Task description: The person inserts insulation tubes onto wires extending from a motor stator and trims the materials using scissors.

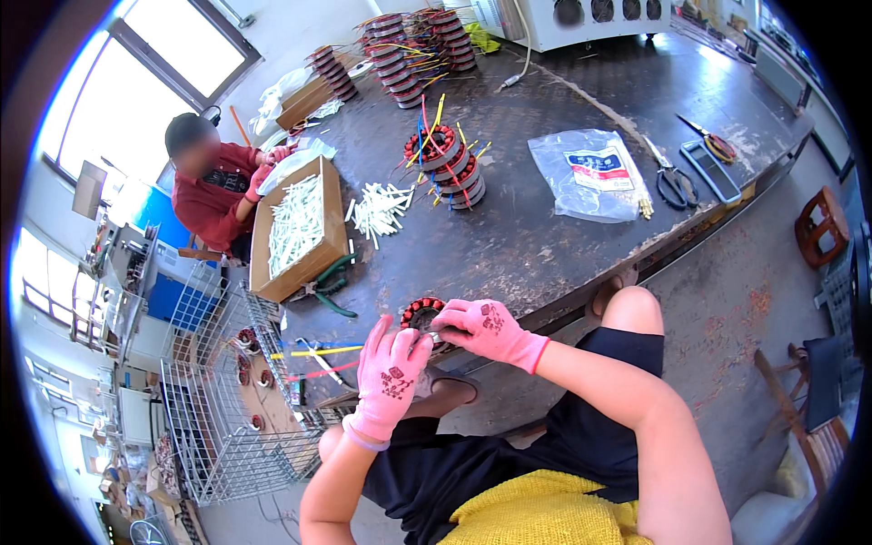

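Note:
At the table's near edge lies a ring-shaped motor stator (420, 312) with red windings, partly hidden behind my gloved fingers. My left hand (391, 377), in a pink glove, has its thumb and fingers pinched at the stator's near side. Opposite it, my right hand (486, 331), gloved alike, is closed with its fingertips almost meeting the left ones. Something small and pale shows between the fingertips, too small to name. A yellow wire (327, 351) and a red wire (325, 371) stretch leftward from beside my left hand.
A cardboard box (334, 222) of white sleeves stands left, green-handled pliers (329, 295) beside it. Stacked stators (459, 173), a plastic bag (586, 177), scissors (677, 182) and a phone (710, 171) lie farther off. A wire cart (213, 427) stands left; a co-worker (204, 195) sits beyond the box.

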### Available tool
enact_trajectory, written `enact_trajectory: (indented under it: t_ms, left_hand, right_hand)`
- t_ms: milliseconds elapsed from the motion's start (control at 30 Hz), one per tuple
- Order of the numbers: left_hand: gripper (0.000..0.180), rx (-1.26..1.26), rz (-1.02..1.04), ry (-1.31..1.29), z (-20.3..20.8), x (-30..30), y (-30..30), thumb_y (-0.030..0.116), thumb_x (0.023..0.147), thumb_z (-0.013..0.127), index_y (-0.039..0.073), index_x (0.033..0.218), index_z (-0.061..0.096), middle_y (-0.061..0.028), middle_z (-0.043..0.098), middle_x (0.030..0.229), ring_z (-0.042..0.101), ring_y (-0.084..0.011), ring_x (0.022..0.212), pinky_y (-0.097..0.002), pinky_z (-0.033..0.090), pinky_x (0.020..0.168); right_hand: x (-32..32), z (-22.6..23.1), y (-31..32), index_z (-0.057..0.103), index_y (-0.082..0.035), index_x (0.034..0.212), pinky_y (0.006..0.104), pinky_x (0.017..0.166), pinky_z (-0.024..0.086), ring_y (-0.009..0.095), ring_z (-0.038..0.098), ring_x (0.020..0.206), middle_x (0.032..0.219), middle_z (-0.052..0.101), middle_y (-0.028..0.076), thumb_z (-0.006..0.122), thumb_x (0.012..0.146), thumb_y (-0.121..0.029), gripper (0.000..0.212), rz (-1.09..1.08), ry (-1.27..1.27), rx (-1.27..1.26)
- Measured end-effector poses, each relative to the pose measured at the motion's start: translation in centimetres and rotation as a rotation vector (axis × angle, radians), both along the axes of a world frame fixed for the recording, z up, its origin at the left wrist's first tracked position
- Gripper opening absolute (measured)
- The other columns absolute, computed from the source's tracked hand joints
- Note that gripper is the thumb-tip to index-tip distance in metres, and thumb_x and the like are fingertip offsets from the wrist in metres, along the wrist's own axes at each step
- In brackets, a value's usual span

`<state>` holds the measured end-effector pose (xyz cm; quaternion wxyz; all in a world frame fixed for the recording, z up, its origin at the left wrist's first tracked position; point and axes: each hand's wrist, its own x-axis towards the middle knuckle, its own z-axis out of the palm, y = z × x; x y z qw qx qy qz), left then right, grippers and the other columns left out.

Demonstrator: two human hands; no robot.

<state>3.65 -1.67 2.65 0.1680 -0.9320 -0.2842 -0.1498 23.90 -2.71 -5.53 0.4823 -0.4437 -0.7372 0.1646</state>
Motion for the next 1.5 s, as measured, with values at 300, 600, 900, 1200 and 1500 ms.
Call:
enact_trajectory:
  t_ms: [300, 600, 900, 1200, 1500]
  left_hand:
    - [0.027, -0.23, -0.031, -0.429, -4.2, -2.6, 1.0, 0.004, 0.069, 0.078, 0.009, 0.093, 0.068, -0.0046, 0.067, 0.098, 0.065, -0.0271, 0.094, -0.0456, 0.051, 0.096]
    - [0.038, -0.205, -0.001, -0.314, -3.4, -1.1, 1.3, 0.011, 0.071, 0.078, 0.009, 0.108, 0.067, -0.0078, 0.062, 0.109, 0.059, -0.0289, 0.111, -0.0547, 0.038, 0.111]
    - [0.03, -0.34, -0.152, -0.319, -5.7, -1.2, 3.0, 0.005, 0.079, 0.066, 0.007, 0.109, 0.064, -0.0095, 0.062, 0.117, 0.052, -0.0362, 0.127, -0.0566, 0.033, 0.114]
    - [0.028, -0.189, -0.073, -0.355, -7.6, 0.8, 2.0, 0.0, 0.076, 0.065, 0.009, 0.101, 0.061, -0.0066, 0.063, 0.102, 0.058, -0.0323, 0.119, -0.0568, 0.036, 0.113]
    - [0.022, -0.22, -0.088, -0.364, -7.3, 2.0, 1.9, 0.001, 0.082, 0.061, 0.007, 0.104, 0.059, -0.0088, 0.062, 0.101, 0.059, -0.034, 0.116, -0.0571, 0.033, 0.114]
  right_hand:
    - [0.0, 1.0, -0.3, 0.065, -0.015, 0.102, 0.0359, 0.068, 0.052, 0.019, 0.066, 0.082, 0.092, 0.059, 0.0, 0.068, 0.084, -0.026, 0.021, 0.038, -0.332, 0.228]
    - [0.0, 2.3, -0.3, 0.059, -0.013, 0.091, 0.0368, 0.067, 0.052, 0.02, 0.065, 0.082, 0.089, 0.057, 0.002, 0.061, 0.083, -0.02, 0.011, 0.071, -0.497, 0.23]
    - [-0.2, 1.3, -0.1, 0.06, -0.015, 0.091, 0.0347, 0.064, 0.05, 0.019, 0.063, 0.076, 0.084, 0.054, 0.002, 0.061, 0.087, -0.025, 0.011, -0.005, -0.449, 0.341]
    - [18.3, 2.5, -8.2, 0.069, -0.008, 0.098, 0.0377, 0.07, 0.053, 0.029, 0.065, 0.082, 0.09, 0.067, 0.011, 0.067, 0.086, -0.017, 0.015, -0.87, -0.057, -0.09]
    - [28.8, -0.6, -8.1, 0.07, -0.017, 0.097, 0.0403, 0.079, 0.049, 0.022, 0.063, 0.092, 0.097, 0.062, 0.001, 0.067, 0.089, -0.026, 0.012, -1.125, -0.762, -0.113]
